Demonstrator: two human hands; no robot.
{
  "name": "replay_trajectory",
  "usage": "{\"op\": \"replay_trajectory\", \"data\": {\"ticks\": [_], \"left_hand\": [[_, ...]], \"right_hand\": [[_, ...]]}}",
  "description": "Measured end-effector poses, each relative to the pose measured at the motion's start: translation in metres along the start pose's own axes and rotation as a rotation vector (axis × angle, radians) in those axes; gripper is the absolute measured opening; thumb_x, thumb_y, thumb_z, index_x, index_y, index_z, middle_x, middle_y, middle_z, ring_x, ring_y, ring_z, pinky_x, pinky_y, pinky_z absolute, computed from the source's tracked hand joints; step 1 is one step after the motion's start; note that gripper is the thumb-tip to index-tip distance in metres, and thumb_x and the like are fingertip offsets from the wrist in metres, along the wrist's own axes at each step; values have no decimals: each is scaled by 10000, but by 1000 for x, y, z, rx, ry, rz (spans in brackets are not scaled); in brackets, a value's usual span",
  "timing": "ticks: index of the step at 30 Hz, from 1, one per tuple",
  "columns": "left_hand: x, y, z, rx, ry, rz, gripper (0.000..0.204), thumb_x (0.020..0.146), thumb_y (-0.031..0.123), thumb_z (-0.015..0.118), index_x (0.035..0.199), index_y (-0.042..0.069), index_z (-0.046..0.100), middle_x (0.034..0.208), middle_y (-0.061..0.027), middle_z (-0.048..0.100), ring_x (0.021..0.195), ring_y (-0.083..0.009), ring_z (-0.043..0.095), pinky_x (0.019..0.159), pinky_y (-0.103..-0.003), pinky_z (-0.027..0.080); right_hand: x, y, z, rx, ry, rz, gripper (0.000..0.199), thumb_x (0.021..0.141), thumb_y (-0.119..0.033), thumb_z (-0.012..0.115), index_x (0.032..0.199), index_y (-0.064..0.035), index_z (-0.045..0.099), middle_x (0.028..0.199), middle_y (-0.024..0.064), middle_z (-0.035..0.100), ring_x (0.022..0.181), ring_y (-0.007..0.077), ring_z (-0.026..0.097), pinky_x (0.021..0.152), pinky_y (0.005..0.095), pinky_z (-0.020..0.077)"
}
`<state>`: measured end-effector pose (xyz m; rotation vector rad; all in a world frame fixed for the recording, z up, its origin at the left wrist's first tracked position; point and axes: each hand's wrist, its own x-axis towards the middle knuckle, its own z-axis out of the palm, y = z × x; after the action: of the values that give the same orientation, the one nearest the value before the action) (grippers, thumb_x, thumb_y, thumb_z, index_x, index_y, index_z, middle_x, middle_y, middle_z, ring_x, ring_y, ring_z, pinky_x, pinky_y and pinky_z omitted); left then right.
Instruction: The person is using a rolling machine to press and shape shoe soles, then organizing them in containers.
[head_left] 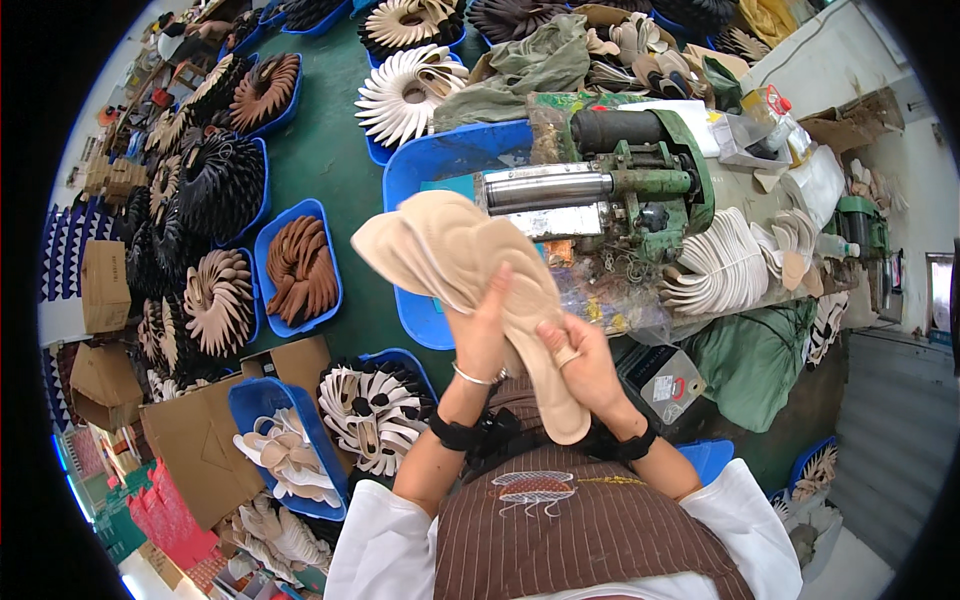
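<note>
A fanned stack of beige insoles (430, 250) is held up in front of my body. My left hand (482, 325) is wrapped round the stack's near side, thumb lying across the top. The fingers of my right hand (582, 365) pinch the edge of the lowest insole, whose rounded end (566, 422) points toward me. Just beyond the stack stands a green machine with shiny metal rollers (550, 188). A large blue bin (402, 185) sits at the machine's left, partly hidden behind the insoles.
Several blue tubs hold rings of insoles, among them a brown ring (302, 270) and a white ring (412, 95). White insoles (722, 265) are stacked on the bench right of the machine. A green cloth bag (765, 360) hangs below. Cardboard boxes (195, 450) stand at the left.
</note>
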<state>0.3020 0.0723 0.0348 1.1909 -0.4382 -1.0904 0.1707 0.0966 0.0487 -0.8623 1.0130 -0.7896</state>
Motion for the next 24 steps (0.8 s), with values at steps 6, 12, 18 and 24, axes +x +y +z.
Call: {"op": "replay_trajectory", "data": {"ticks": [6, 12, 18, 24], "left_hand": [[31, -8, -16, -130, 138, 40, 400, 830, 32, 678, 1193, -6, 515, 1127, -88, 592, 987, -178, 590, 822, -304, 509], [58, 3, -42, 71, -153, -92, 434, 850, 120, 675, 1219, -10, 488, 1156, -102, 583, 972, -176, 590, 799, -308, 513], [54, 6, -64, -155, -330, -238, 603, 957, 499, 371, 1275, -10, 426, 1168, -165, 557, 949, -219, 591, 727, -341, 535], [35, -13, -76, -213, -371, -499, 757, 916, 646, 294, 1208, -25, 486, 1001, -149, 619, 857, -221, 617, 683, -326, 534]], "right_hand": [[0, 23, 11, -279, 12, -25, 282, 955, -216, 539, 816, 29, 533, 640, 28, 492, 645, 62, 384, 543, 277, 386], [14, 50, -17, -250, 132, -153, 206, 947, -176, 546, 961, 23, 595, 738, 2, 584, 692, 57, 473, 607, 246, 427], [46, 128, -83, -238, 302, -21, 224, 951, -181, 530, 993, 29, 595, 785, -11, 597, 714, 63, 503, 630, 241, 429], [109, 72, -59, -481, 346, -174, 322, 944, -288, 545, 980, 28, 593, 729, 42, 602, 646, 88, 504, 583, 257, 423]]}}
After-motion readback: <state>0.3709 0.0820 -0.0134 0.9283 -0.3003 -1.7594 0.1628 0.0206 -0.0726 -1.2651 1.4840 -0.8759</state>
